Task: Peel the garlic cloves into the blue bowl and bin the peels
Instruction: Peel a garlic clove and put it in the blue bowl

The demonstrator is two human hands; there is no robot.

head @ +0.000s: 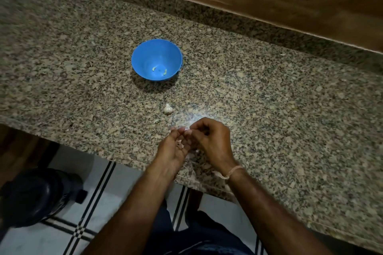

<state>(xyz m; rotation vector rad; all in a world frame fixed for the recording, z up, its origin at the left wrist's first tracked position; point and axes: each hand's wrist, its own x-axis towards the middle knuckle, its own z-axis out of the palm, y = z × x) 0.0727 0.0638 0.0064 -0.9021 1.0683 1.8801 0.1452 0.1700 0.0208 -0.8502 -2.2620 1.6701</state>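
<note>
Garlic cloves (165, 72): two peeled, at bottom of blue bowl (148, 55) on granite counter (83, 72). Unpeeled garlic piece (167, 108) between bowl and hands. Left hand (173, 149) palm-up, cupped, peel scraps (179, 144) on it; right hand (210, 141) pinches pale scrap (189, 130) at left fingertips.

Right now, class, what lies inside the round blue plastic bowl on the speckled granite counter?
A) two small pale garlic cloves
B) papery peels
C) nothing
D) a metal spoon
A: two small pale garlic cloves lie apart on the bottom of the round blue plastic bowl.
</note>
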